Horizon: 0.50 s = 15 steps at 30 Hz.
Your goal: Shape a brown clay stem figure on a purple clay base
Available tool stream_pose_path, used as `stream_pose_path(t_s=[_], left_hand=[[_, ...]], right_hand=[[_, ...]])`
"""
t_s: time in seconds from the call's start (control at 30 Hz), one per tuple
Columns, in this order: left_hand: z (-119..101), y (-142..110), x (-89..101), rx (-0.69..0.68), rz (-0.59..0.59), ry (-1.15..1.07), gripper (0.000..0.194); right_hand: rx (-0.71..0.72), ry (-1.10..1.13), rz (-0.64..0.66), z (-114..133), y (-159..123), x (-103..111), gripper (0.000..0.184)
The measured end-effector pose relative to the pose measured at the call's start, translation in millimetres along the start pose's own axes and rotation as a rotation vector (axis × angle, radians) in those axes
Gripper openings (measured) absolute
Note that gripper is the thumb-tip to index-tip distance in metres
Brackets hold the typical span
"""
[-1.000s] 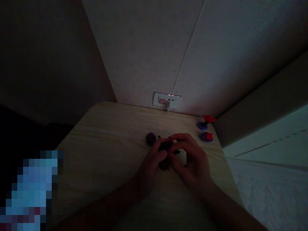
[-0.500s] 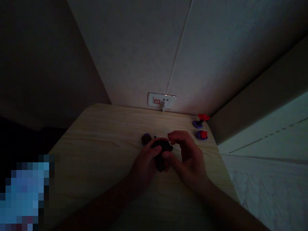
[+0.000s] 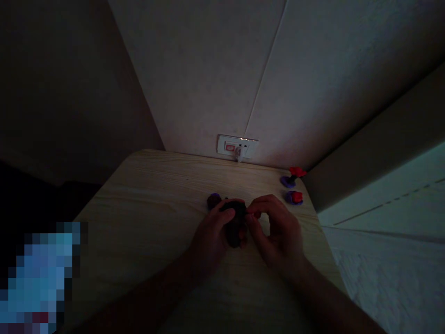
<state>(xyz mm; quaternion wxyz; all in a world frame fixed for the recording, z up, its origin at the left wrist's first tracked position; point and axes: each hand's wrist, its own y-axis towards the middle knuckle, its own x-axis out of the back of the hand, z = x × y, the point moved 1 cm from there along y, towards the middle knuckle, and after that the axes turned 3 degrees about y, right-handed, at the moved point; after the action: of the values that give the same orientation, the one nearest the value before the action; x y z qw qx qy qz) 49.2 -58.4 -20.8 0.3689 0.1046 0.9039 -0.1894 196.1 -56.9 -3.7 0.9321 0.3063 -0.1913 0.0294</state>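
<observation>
My left hand (image 3: 212, 227) is wrapped round a dark, rounded object (image 3: 234, 232) above the wooden tabletop. Dim light hides what kind of thing it is; its upper part is wider, and its lower end is rounded. From the right, my right hand (image 3: 276, 227) closes thumb and index finger in a pinch at the object's upper right edge. Whether a small piece is between those fingertips I cannot make out. Just beyond my left hand sits a small dark brown lump with a purple rim (image 3: 213, 201).
Two small red-and-purple pieces stand at the right back: a red flower shape on a purple base (image 3: 297, 172) and a red lump in a purple base (image 3: 296, 197). A wall socket (image 3: 238, 147) with a plug is behind the table (image 3: 156, 185). A blurred-out bright patch (image 3: 38, 278) lies lower left.
My right thumb and index finger have come together from a spread pose to a pinch at the dark object's edge. My left hand keeps its hold. The view has shifted slightly.
</observation>
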Motion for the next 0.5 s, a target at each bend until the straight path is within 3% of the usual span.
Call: stream_pose_path(t_s=[0.17,0.37,0.5], left_hand=[[-0.4,0.6,-0.6,-0.013,0.002,0.017,0.037],[0.7,1.1,-0.5,-0.023,-0.018,0.058,0.041],[2.3,-0.4,-0.8,0.000,-0.006,0.023,0.038]], right_hand=[[0.029,-0.010,0.005,-0.7,0.1,1.6,0.010],[-0.069,0.152,-0.022,-5.4,-0.6,-3.0,0.013],[-0.079,0.105,-0.029,-2.2,-2.7,-5.9,0.008]])
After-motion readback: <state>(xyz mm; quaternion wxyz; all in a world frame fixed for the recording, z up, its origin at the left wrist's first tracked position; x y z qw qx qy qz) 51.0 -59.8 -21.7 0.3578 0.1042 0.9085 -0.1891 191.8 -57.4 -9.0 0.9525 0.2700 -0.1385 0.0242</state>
